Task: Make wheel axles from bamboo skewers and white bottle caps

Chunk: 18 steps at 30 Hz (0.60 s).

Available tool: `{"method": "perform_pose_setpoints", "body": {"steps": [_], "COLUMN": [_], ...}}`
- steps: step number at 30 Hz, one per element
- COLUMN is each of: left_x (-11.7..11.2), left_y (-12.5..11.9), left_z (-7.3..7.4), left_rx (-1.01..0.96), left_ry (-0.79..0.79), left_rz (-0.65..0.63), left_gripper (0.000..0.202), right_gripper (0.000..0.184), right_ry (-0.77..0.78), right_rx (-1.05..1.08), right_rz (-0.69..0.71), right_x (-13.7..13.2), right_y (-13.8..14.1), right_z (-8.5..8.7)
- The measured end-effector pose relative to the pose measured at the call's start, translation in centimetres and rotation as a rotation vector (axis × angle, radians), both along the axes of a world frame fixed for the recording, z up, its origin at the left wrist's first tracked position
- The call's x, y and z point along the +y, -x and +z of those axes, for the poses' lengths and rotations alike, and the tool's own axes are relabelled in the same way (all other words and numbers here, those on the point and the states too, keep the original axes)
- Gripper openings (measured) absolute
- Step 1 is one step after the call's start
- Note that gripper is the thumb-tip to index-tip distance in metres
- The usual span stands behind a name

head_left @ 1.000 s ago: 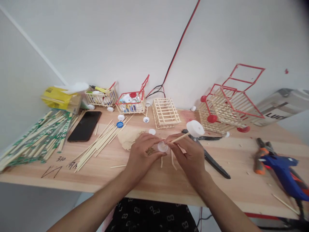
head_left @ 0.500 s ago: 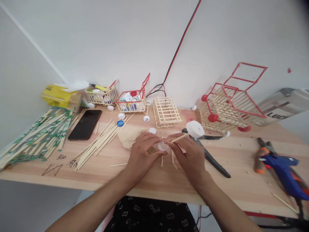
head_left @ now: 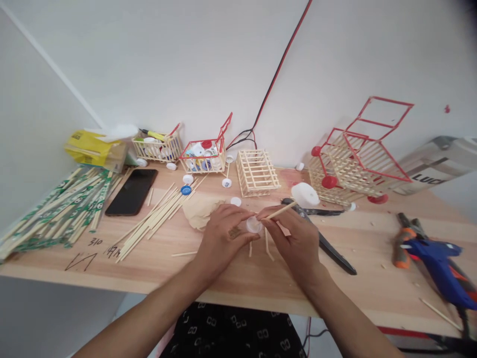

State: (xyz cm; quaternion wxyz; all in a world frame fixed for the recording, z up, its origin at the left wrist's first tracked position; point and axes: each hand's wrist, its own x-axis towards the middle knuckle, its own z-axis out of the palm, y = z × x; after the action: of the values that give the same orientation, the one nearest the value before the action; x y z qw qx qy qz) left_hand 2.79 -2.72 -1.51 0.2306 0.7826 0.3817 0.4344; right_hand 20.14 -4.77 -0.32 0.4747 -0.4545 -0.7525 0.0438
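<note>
At the frame's lower center, a left hand (head_left: pixel 222 232) pinches a clear cap (head_left: pixel 254 225) by its rim as a right hand (head_left: pixel 295 238) clasps a stick (head_left: pixel 281 210), probably light, stiff but snappable, and best held close to the cap.

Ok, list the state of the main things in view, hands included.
Left hand: pinching the translucent cap
Translucent cap: held in left hand
Right hand: gripping the thin stick
Thin stick: slanted, white cap at upper end
Phone: flat, screen dark
Small red-rimmed cart: full of caps
Glue gun: lying on its side
</note>
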Motion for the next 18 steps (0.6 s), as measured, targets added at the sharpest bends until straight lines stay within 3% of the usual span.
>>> {"method": "perform_pose_setpoints", "body": {"steps": [4,8,12,15,18], "left_x": [-0.3,-0.5,-0.7,-0.8,-0.9], "left_y": [-0.1,-0.1,0.3,0.7,1.0], "left_z": [0.5,1.3,1.9,2.1,2.2], "left_rx": [0.020,-0.030,-0.176,-0.284,-0.318], "left_ry": [0.080,0.160,0.231,0.238,0.217], "left_rz": [-0.008,0.027,0.044,0.127,0.188], "left_gripper": [0.057,0.046,0.017,0.021,0.027], "right_gripper": [0.011,0.019,0.026,0.027,0.028], "right_ry": [0.045,0.278,0.646,0.833,0.945], "right_rx": [0.052,0.166,0.564,0.912,1.127], "right_rz": [-0.030,-0.011,0.111,0.208,0.253], "right_x": [-0.1,0.2,0.9,1.3,1.4], "right_y": [-0.2,-0.2,-0.3,-0.5,-0.6], "right_z": [0.2,0.2,-0.2,-0.1,0.5]}}
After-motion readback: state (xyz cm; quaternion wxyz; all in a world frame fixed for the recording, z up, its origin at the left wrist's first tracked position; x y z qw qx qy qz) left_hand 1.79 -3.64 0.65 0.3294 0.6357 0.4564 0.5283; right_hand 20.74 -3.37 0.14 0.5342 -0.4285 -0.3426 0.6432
